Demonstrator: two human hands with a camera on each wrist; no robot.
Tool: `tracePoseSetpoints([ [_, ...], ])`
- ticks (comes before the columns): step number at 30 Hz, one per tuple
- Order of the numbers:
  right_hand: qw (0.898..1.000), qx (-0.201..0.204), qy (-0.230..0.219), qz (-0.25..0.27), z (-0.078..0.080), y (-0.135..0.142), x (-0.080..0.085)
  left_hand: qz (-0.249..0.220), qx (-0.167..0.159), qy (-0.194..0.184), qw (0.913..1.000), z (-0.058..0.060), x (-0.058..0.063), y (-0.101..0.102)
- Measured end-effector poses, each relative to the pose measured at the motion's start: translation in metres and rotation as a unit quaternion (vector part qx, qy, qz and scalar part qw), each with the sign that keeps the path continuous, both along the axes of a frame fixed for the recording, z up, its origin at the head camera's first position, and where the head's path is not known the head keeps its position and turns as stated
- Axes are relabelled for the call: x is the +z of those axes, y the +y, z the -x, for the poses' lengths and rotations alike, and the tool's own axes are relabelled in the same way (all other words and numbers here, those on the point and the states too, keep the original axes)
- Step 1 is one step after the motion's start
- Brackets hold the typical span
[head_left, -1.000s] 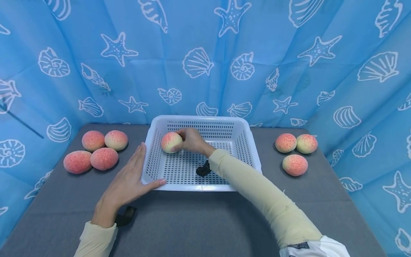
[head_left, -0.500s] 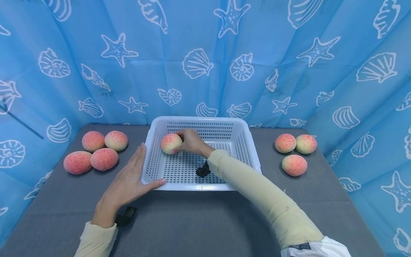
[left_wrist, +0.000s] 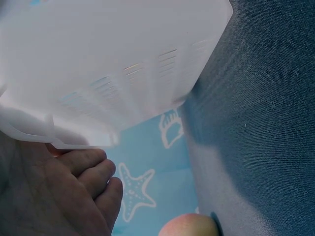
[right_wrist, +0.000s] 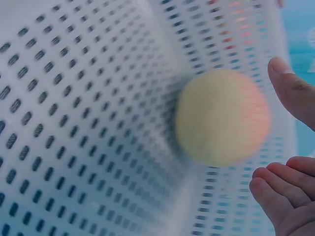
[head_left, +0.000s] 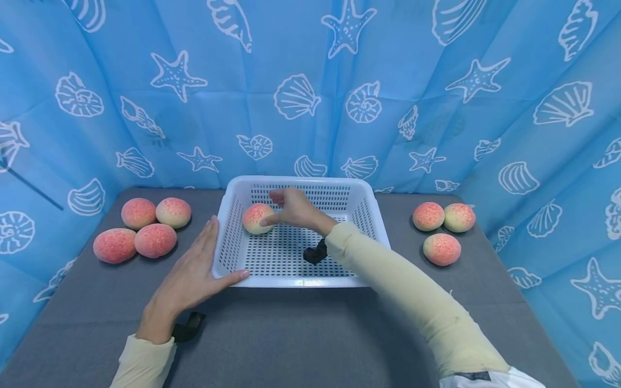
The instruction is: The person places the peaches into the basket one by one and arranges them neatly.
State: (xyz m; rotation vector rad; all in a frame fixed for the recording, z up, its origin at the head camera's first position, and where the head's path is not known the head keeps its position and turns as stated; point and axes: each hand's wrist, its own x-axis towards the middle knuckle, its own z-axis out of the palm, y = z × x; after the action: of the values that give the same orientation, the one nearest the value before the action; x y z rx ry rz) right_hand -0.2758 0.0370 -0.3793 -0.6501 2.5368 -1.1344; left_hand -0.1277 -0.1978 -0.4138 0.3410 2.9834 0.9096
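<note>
A pink and pale-yellow peach (head_left: pixel 256 218) lies on the floor of the white slotted plastic basket (head_left: pixel 304 282), toward its left end. My right hand (head_left: pixel 297 209) is just right of the peach, thumb and fingers spread apart. In the right wrist view, a gap shows between the peach (right_wrist: pixel 221 118) and the fingers (right_wrist: pixel 283 184). My left hand (head_left: pixel 189 275) rests against the basket's left side, fingers straight along the wall and thumb over the front rim. The left wrist view shows the fingers (left_wrist: pixel 93 177) under the basket's rim (left_wrist: pixel 29 137).
Several peaches (head_left: pixel 156 240) are grouped on the grey cloth (head_left: pixel 301 334) left of the basket. Three more peaches (head_left: pixel 441 249) lie to the right. A blue curtain (head_left: pixel 310 97) with white shells hangs behind and at both sides.
My right hand has let go of the peach, opened its fingers and drawn back slightly to the right. The peach stays in the basket, and my left hand keeps its place.
</note>
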Motion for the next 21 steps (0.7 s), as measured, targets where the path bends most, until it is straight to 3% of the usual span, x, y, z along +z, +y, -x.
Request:
tracePoseSetpoints([
  [11,0.991,-0.016,0.023,0.129,-0.012,0.054,0.041,0.004,0.0,0.003,1.0,0.0,0.001,0.0],
  [21,0.974,-0.036,0.032,0.22,-0.042,0.123,0.041,0.005,-0.001,0.003,1.0,0.0,0.001,-0.001],
])
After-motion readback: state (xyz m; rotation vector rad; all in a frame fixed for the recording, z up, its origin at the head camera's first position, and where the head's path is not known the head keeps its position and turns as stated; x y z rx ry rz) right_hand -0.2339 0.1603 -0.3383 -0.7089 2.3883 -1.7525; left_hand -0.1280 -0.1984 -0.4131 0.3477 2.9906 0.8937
